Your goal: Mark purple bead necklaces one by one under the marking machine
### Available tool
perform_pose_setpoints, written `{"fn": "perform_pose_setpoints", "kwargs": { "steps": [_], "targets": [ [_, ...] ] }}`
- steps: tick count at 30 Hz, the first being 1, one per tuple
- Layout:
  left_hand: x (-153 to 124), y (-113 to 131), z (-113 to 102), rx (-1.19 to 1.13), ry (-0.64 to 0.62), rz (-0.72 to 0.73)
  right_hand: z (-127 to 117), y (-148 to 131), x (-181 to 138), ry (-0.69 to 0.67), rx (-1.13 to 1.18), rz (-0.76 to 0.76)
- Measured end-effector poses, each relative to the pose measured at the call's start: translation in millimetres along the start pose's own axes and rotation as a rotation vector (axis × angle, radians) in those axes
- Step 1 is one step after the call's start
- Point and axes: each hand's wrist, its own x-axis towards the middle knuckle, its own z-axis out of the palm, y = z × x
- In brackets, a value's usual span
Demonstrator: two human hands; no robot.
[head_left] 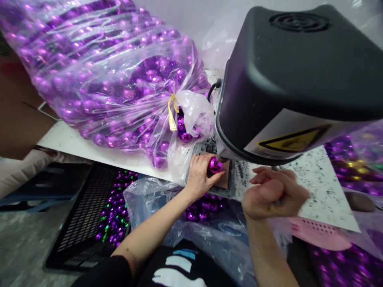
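My left hand (200, 175) pinches a shiny purple faceted ball (215, 164) between thumb and fingers. The ball sits over a brown pad (223, 179) on a metal base, right beneath the head of a black bench machine (299, 71) that looks like a drill press. Closed in a fist, my right hand (275, 193) grips the machine's lever handle, of which only a bit of red and a metal rod show. Below my left hand, more purple balls (197, 213) lie in an open clear plastic bag (158, 195).
A large tied bag of purple balls (113, 79) fills the back left of the white, black-specked table (317, 187). A black crate (74, 223) holds purple and green beads. A pink basket (321, 235) stands at the right. At the far left, another person's sleeve (24, 171) shows.
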Motion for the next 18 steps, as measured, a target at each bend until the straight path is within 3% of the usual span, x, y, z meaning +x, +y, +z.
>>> {"fn": "perform_pose_setpoints", "kwargs": {
  "steps": [3,6,12,15,18],
  "targets": [
    [0,-1,-1,-0.02,-0.022,-0.026,-2,13,-16,-0.048,-0.033,0.001],
    [-1,-3,1,-0.024,-0.056,-0.04,-9,5,-9,-0.053,-0.047,0.033],
    [1,-3,4,-0.051,-0.049,-0.057,-8,-26,85,-0.045,-0.155,0.236],
    [-6,0,-15,-0.133,-0.066,-0.077,5,-19,124,-0.134,-0.156,0.279],
    [-29,7,-45,-0.163,-0.186,-0.034,15,-7,138,-0.156,-0.102,0.323]
  ]
}}
